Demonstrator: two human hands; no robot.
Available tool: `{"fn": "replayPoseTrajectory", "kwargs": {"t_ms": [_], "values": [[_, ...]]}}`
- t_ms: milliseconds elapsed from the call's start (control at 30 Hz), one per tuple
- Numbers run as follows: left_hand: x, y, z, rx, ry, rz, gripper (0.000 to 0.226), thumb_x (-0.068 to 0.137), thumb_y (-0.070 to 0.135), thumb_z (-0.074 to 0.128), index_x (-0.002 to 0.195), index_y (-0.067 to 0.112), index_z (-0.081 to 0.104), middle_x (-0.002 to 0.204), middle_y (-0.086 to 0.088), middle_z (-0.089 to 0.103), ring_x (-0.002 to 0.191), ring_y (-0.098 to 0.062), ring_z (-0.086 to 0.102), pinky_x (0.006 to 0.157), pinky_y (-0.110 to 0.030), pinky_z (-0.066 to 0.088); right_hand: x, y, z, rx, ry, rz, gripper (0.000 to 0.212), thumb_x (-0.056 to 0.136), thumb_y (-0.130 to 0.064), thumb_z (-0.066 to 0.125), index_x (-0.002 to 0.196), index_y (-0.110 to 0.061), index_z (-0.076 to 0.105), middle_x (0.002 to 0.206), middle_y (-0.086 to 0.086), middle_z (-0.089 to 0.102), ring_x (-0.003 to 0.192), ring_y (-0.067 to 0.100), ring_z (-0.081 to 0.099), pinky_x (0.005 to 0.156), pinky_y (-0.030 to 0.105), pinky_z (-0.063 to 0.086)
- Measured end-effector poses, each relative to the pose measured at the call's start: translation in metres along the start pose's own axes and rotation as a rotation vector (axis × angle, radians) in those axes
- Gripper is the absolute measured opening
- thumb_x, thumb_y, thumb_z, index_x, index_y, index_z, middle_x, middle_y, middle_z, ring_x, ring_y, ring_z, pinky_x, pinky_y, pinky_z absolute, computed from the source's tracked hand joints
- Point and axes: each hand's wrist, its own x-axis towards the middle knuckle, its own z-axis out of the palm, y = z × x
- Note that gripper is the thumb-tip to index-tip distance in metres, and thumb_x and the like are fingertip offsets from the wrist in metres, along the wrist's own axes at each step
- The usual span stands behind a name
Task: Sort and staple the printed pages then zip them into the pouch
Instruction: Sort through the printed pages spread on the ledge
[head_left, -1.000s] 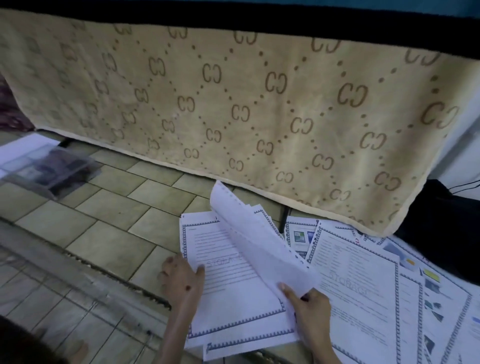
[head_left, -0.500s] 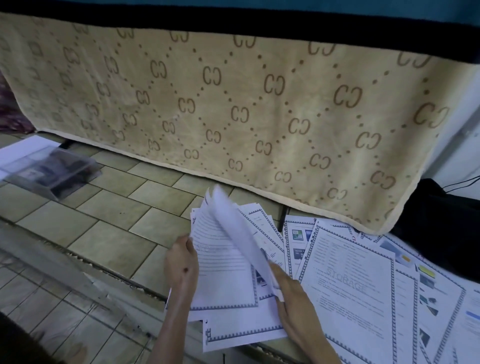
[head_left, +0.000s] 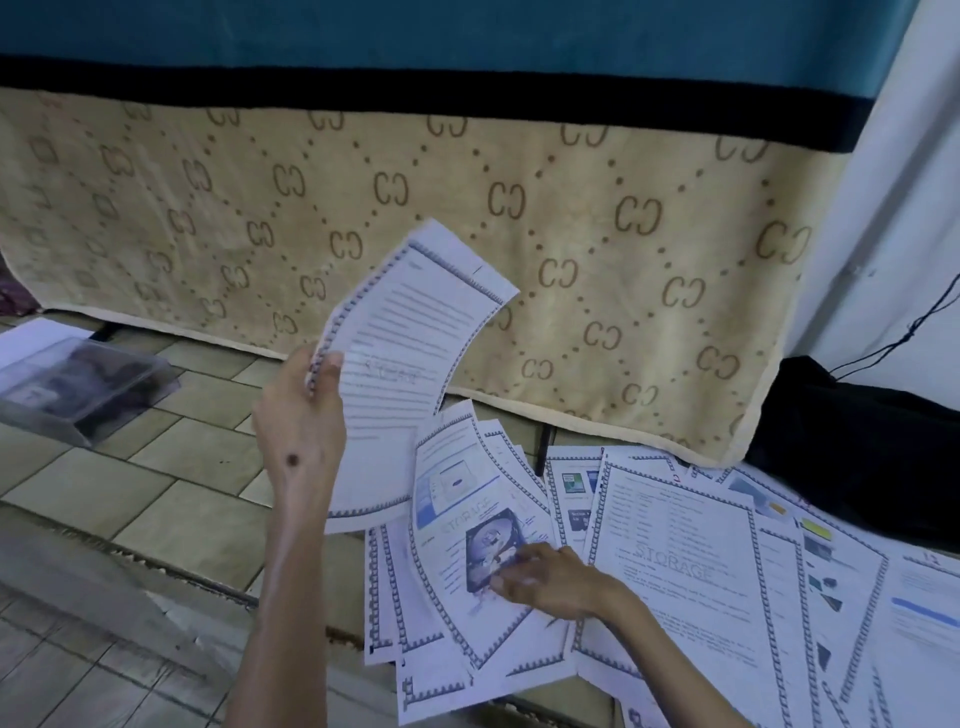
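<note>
Head view looks down at a tiled floor (head_left: 156, 462) where printed pages are spread out on the right side. The left hand (head_left: 301, 415) is raised above the floor and pinches the left edge of a lifted page (head_left: 405, 374) between thumb and fingers; the sheet curves upward and to the right, its bordered text side facing the camera, with a faint "STORAGE" watermark across it. The right hand (head_left: 545, 577) is low, with fingers bent and fingertips pressing on the top sheet of a loose fanned stack (head_left: 467, 519) that lies on the floor; that top sheet shows a picture of a hard drive. Whether the fingers merely press the sheet or nip its edge cannot be told. Just to the right of the stack, more pages (head_left: 675, 571) lie overlapping each other, the nearest one a text page also marked "STORAGE", and further right are sheets with small coloured pictures (head_left: 826, 551). Behind the papers hangs a beige patterned blanket (head_left: 467, 208) with a dark band and teal cloth above it. At the far left, well apart from the pages, a clear plastic pouch (head_left: 78, 384) with dark contents lies on the floor, partly on a white sheet. A black bag (head_left: 857, 447) sits at the right, beside the blanket's corner, with a thin black cable (head_left: 904, 332) running above it.
</note>
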Motion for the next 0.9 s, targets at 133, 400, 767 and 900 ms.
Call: {"fn": "replayPoseTrajectory", "kwargs": {"t_ms": [133, 400, 767, 900], "values": [[0.011, 0.015, -0.018, -0.135, -0.004, -0.049, 0.021, 0.095, 0.025, 0.05, 0.107, 0.014, 0.064, 0.092, -0.003, 0.063, 0.085, -0.018, 0.057, 0.071, -0.025, 0.037, 0.008, 0.016, 0.005, 0.137, 0.118, -0.016, 0.07, 0.07, -0.083, 0.04, 0.124, -0.041, 0.056, 0.144, -0.008, 0.035, 0.134, 0.024, 0.032, 0.11, 0.048, 0.024], [0.027, 0.03, -0.039, -0.311, -0.005, -0.106, 0.011, 0.094, 0.021, 0.053, 0.099, 0.017, 0.062, 0.079, 0.005, 0.064, 0.068, -0.009, 0.059, 0.051, -0.014, 0.048, 0.023, 0.037, 0.012, 0.334, 0.214, -0.121, 0.05, 0.053, -0.094, 0.038, 0.089, -0.063, 0.053, 0.123, -0.018, 0.045, 0.121, 0.008, 0.046, 0.102, 0.03, 0.037], [-0.018, -0.015, 0.063, -0.312, -0.541, -0.314, 0.014, 0.092, 0.019, 0.057, 0.096, 0.008, 0.066, 0.09, -0.013, 0.07, 0.083, -0.027, 0.067, 0.083, -0.038, 0.053, -0.026, 0.056, -0.019, 1.565, 0.614, -0.065, 0.067, 0.09, -0.059, 0.034, 0.106, -0.005, 0.07, 0.106, 0.025, 0.067, 0.097, 0.041, 0.061, 0.084, 0.039, 0.042], [-0.069, -0.039, 0.124, -0.115, -0.751, -0.265, 0.012, 0.092, 0.019, 0.057, 0.094, 0.017, 0.068, 0.094, -0.007, 0.071, 0.095, -0.027, 0.067, 0.085, -0.037, 0.053, -0.07, 0.103, -0.029, 1.684, 0.599, -0.067, 0.074, 0.078, -0.075, 0.033, 0.111, -0.018, 0.066, 0.099, 0.015, 0.068, 0.085, 0.031, 0.06, 0.071, 0.038, 0.042]]}}
